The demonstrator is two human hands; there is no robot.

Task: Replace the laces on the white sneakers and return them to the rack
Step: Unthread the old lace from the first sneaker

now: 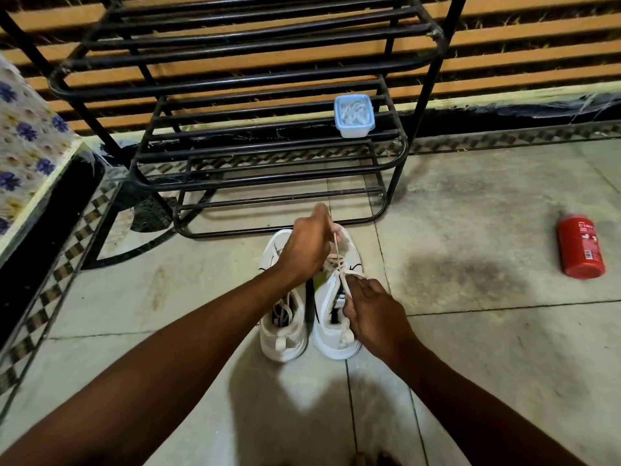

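Two white sneakers stand side by side on the floor, toes toward the black metal rack point(268, 156). The left sneaker point(284, 331) has loose laces lying in its opening. The right sneaker point(336, 317) is partly laced. My left hand point(304, 250) is above the toes, pinching a cream lace point(335, 245) that runs taut down to the eyelets. My right hand point(373, 314) rests on the right sneaker's tongue area and grips the other lace end close to the eyelets.
A small blue-rimmed plastic box point(354, 116) with white laces inside sits on a lower shelf of the rack. A red canister point(581, 247) lies on the tiled floor at the right. A flowered cloth-covered ledge point(30, 146) stands at the left.
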